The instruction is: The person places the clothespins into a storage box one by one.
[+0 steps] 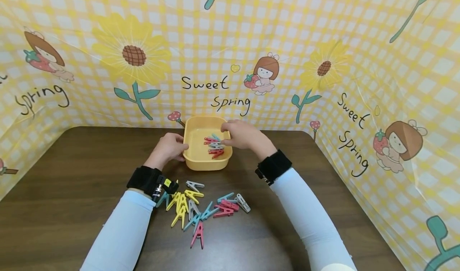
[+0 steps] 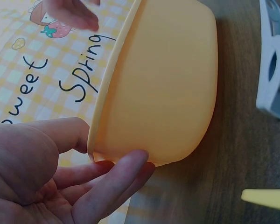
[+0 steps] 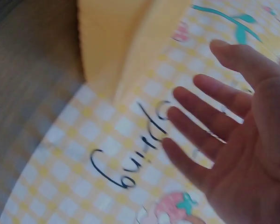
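1. The left hand (image 1: 169, 148) grips the near-left rim of the yellow tub (image 1: 195, 133) on the bench (image 1: 72, 183).
2. The right hand (image 1: 240, 134), fingers apart and holding nothing, hovers over the smooth plastic pegs (image 1: 215, 145) inside.

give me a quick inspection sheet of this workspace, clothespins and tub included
surface: dark brown wooden table, bare wood showing around the things.
job's things: yellow plastic tub at the far middle holds a few red, grey and blue clothespins; a loose pile of clothespins in yellow, teal, red, pink and grey lies nearer the person.
clutter: nothing seen.
hands: left hand holds the tub's left rim, thumb and fingers around its edge; right hand is over the tub with fingers spread, holding nothing.
cables: nothing seen; black wrist bands on both arms.
surroundings: yellow checked "Sweet Spring" backdrop on three sides.
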Tool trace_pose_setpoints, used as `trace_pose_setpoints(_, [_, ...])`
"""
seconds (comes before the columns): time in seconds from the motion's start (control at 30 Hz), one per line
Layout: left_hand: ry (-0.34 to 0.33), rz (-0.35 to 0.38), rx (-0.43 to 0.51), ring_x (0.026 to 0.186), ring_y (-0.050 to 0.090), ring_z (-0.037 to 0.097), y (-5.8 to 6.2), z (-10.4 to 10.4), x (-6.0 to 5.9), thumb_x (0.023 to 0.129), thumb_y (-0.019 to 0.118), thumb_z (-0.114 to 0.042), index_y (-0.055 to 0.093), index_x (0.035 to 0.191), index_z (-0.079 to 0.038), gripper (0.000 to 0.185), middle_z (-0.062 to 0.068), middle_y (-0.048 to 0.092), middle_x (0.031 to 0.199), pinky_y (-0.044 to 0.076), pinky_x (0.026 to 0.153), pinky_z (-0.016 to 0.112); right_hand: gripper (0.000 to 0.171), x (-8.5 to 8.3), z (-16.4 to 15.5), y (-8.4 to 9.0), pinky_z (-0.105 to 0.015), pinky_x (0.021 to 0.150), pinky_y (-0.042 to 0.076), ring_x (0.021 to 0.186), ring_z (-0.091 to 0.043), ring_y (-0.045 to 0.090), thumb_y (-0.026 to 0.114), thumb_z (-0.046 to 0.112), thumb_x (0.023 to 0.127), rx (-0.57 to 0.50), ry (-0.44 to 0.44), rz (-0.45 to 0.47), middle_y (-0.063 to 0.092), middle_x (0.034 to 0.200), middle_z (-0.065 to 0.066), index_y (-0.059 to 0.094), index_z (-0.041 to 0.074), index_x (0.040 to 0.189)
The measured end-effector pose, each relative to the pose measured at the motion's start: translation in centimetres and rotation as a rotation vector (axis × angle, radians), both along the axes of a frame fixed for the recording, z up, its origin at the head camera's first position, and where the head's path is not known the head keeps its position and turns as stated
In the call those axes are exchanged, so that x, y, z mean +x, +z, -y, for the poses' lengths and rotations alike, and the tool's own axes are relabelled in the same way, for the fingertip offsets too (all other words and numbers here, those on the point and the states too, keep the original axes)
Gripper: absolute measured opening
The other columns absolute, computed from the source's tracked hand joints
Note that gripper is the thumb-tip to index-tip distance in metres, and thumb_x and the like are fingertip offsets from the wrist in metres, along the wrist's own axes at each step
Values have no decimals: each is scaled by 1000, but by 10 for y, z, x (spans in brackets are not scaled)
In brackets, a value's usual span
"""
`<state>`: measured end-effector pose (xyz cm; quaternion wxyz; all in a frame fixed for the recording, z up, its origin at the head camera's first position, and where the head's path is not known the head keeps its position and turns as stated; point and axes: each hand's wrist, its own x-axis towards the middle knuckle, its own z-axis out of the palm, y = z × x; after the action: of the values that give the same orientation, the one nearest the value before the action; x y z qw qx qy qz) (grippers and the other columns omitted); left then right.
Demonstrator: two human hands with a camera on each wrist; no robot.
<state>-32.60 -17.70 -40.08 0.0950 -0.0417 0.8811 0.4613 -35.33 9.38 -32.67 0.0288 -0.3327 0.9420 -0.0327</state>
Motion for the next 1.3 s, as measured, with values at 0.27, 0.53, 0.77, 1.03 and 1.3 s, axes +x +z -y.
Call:
trace_pose_setpoints(0.27, [-3,25,17,92,79,23,3,0,1,109,60,-16,52,152,10,51,33,63,141,69,82,36,77,46,-33,9,-55,132,38,163,-36,38,72,45,103,-71,-139,294,41,174,-16,42,12,166])
trace_pose_setpoints(0.53, [5,6,6,88,78,22,4,-2,-1,108,59,-16,55,151,9,49,31,65,139,69,83,36,81,84,-39,3,-53,127,45,155,-31,51,81,40,97,49,-212,425,51,168,-13,44,13,164])
trace_pose_setpoints(0.77, [4,-3,7,87,79,23,1,0,1,108,58,-16,55,150,10,49,32,66,138,70,84,38,60,94,-30,-17,-48,110,58,119,-25,68,90,34,89,149,-224,477,73,135,-8,69,11,140])
trace_pose_setpoints(1.03, [9,10,-2,95,79,26,0,-1,1,108,59,-16,53,152,9,51,31,65,140,69,82,35,18,92,-20,-33,-31,74,51,80,-17,59,92,24,87,213,-178,481,69,84,2,76,17,82])
trace_pose_setpoints(1.3, [5,17,-8,97,79,27,2,-1,2,109,59,-17,52,153,9,51,31,64,140,69,83,35,18,91,-14,-43,-27,70,48,77,-14,57,90,17,89,209,-104,491,67,82,4,74,18,80])
